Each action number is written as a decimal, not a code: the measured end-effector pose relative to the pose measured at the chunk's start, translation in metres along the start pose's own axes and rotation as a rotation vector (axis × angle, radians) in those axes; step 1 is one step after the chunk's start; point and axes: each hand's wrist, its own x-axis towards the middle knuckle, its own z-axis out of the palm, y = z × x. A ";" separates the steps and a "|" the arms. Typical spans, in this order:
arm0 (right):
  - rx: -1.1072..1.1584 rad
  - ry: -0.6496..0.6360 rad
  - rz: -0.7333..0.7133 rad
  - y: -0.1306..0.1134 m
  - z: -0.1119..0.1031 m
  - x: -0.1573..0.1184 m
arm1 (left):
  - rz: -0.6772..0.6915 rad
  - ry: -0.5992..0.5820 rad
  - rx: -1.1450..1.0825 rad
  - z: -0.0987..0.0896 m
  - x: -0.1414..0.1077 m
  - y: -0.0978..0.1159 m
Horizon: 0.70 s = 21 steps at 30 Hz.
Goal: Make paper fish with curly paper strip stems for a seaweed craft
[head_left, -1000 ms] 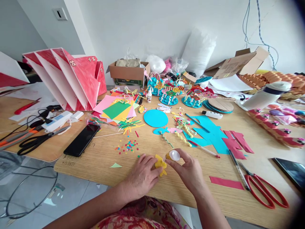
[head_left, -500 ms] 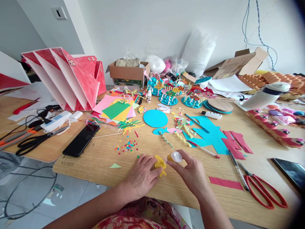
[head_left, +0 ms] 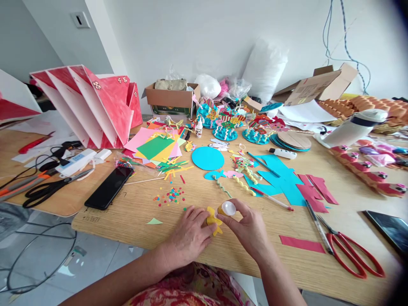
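One yellow paper cutout (head_left: pixel 211 220) lies pinned under my left hand (head_left: pixel 190 234); alongside, my right hand (head_left: pixel 250 229) grips a white-ended yellow tube (head_left: pixel 228 208), seemingly dabbing, which needs steadiness.

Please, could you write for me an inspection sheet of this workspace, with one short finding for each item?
Surface: wooden table, pencil-like marks near its front-left corner.
Things in hand: yellow cutout; small white-ended container beside it, contact unclear.
Clutter: paper dots, scraps; red-handled scissors, black-handled scissors, black phone.
Hands: left hand on the cutout; right hand grips the container.
Cables: black cables by the white power strip; blue cords against the wall.
Surroundings: open cardboard box behind; spills, nothing seen.
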 end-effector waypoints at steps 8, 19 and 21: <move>0.004 -0.030 0.017 0.001 -0.003 -0.005 | 0.001 -0.002 -0.005 0.001 -0.001 -0.001; 0.024 -0.038 0.022 0.003 -0.003 -0.004 | 0.005 -0.006 -0.002 0.001 0.000 -0.001; 0.016 -0.011 0.029 0.004 -0.002 -0.004 | 0.005 -0.001 0.002 0.001 0.000 -0.001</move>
